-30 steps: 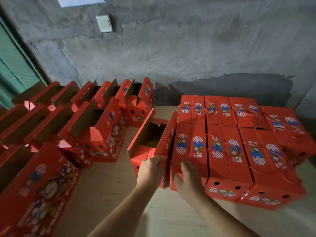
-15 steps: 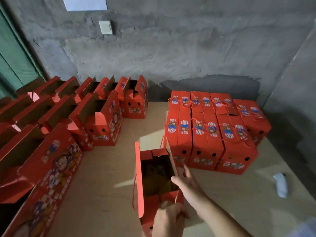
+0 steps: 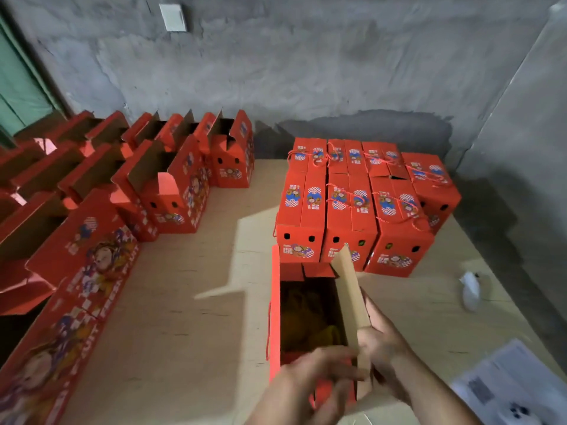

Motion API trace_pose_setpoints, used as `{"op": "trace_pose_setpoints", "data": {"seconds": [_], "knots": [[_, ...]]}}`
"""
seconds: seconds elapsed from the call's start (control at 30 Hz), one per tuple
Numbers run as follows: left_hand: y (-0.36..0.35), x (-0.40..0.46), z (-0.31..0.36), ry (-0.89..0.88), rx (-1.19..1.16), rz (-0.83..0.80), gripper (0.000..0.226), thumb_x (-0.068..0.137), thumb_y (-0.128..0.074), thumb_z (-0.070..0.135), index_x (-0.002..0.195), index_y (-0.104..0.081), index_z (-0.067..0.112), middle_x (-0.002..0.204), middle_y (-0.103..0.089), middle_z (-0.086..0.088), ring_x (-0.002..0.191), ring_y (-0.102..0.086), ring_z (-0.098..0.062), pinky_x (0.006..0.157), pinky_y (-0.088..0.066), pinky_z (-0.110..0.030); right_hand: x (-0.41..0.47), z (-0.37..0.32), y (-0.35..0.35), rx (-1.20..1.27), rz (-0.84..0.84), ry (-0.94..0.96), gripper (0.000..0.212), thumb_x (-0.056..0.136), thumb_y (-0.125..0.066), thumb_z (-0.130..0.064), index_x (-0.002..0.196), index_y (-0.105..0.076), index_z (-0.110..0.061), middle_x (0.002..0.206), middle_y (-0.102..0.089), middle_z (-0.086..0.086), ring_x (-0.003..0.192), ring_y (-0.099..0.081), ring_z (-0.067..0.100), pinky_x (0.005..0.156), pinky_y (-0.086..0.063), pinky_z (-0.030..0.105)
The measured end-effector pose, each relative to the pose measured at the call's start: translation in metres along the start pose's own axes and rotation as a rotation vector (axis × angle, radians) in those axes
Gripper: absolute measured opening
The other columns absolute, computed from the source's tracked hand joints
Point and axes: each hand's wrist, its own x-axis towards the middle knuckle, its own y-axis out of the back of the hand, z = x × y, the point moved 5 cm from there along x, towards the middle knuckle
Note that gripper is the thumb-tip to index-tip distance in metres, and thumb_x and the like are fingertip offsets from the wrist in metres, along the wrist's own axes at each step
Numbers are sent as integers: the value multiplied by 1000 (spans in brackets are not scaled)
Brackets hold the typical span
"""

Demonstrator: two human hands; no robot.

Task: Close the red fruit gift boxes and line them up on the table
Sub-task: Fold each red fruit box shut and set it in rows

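Many open boxes crowd the left side of our desk, flaps standing up, while the closed boxes sit in tight rows toward the far right corner, against the wall. Between the two groups, at the near edge, stands the box we are working on, still open, with something yellow showing deep inside.

Our right hand has its fingers curled around the long cardboard flap, which tilts inward over the opening. Our left hand is blurred at the near end of the box; we cannot tell whether it is gripping the end flap or only pressing on it.

We judge the main risk to be folding out of order: if the long flap comes down before the end flap is tucked, the flap could crease or buckle. The box's far end nearly touches the front row of closed ones, so a hard push could nudge that row out of line. The red cord handle hanging down the left side may get trapped under a flap.
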Motion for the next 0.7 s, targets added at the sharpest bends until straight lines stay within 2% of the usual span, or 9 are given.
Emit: {"op": "trace_pose_setpoints", "data": {"seconds": [0.07, 0.1, 0.17, 0.23, 0.33, 0.4, 0.5, 0.57, 0.7], "knots": [[24, 2, -14, -4, 91, 335, 28, 100, -54, 43, 128, -59, 44, 124, -65, 25, 116, -60, -1, 93, -47, -16, -4, 8, 7, 87, 5, -12, 85, 85, -50, 5, 142, -46, -57, 135, -67, -6, 119, -67, 20, 89, -58, 40], [32, 8, -26, 112, 157, 421, 33, 99, -51, 51, 132, -54, 46, 131, -58, 29, 123, -52, 0, 99, -44, -21, -5, 11, 12, 82, 30, -14, 86, 89, -45, 9, 142, -46, -59, 137, -65, -11, 122, -65, 16, 93, -58, 40], [24, 29, -47, 412, 154, 342, 61, 96, -41, 71, 152, -34, 47, 148, -39, 27, 139, -32, -4, 117, -32, -35, -6, 15, 18, 34, 61, -20, 87, 93, -40, 10, 148, -38, -57, 147, -55, -18, 133, -55, 11, 107, -51, 44], [3, 46, -62, 537, 56, 218, 85, 87, -39, 77, 161, -18, 41, 159, -30, 11, 151, -21, -15, 125, -19, -42, -4, 12, 17, -33, 72, 8, 85, 91, -42, 7, 149, -38, -56, 147, -52, -22, 135, -50, 5, 111, -46, 36], [-17, 65, -73, 604, 101, 200, 82, 94, -44, 73, 162, -11, 41, 162, -19, 1, 152, -13, -24, 125, -11, -41, 4, -4, 2, -89, 106, 118, 65, 82, -59, -12, 123, -50, -61, 121, -64, -25, 108, -58, -13, 82, -48, 7], [-22, 73, -80, 646, 223, 182, 72, 100, -46, 59, 161, -11, 42, 161, -16, -2, 150, -14, -27, 124, -11, -42, 12, -9, -6, -99, 181, 170, 50, 78, -70, -30, 121, -49, -45, 121, -55, -16, 108, -56, -5, 86, -49, 16], [-26, 88, -86, 639, 320, 148, 78, 98, -51, 46, 162, -6, 43, 162, -12, -4, 148, -17, -32, 123, -16, -42, 35, -11, -4, -145, 296, 164, 36, 91, -70, -32, 117, -48, -20, 125, -45, 2, 114, -53, 21, 98, -48, 42], [-27, 100, -86, 618, 337, 136, 84, 94, -55, 39, 162, -6, 41, 163, -11, -5, 149, -20, -34, 122, -21, -43, 48, -12, -2, -147, 292, 143, 29, 95, -65, -28, 113, -45, -18, 126, -44, 8, 114, -54, 26, 97, -49, 45], [-24, 114, -93, 622, 390, 131, 69, 99, -50, 42, 161, -20, 42, 162, -14, -5, 143, -33, -39, 118, -31, -45, 60, -7, -15, -275, 206, 99, 60, 99, -55, -41, 154, -32, -39, 156, -40, 2, 139, -44, 30, 114, -37, 50]]}}
